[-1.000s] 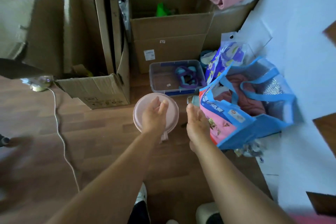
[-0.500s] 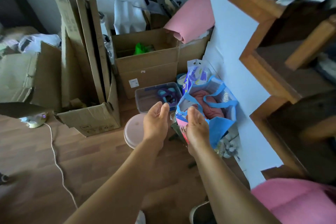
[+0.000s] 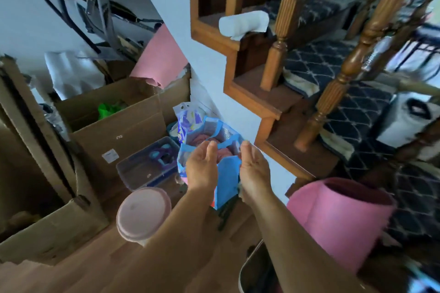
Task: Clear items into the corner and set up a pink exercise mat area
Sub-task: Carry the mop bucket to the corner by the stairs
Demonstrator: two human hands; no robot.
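step: clearing, bag [image 3: 227, 173] looks parked | L hand [image 3: 202, 167], R hand [image 3: 254, 167] over bag, fingers loose, empty | mat [image 3: 338, 219] rolled, R of bag | next: prob. grab mat, unroll

**Inspector:** Left hand?

**Observer:** Left hand [image 3: 202, 169] at centre frame, raised. Fingers straight and close together, pointing toward the top, palm turned inward. It holds nothing.

**Inspector:** Right hand?

**Observer:** Right hand [image 3: 253, 166] just to its right, level with it, in the same pose with the palm facing left. It holds nothing. The two hands are apart.

**Inspector:** Arms?

**Observer:** Both bare. Left forearm [image 3: 171, 228] rises from bottom centre, right forearm [image 3: 285, 228] from lower right, converging toward the hands.
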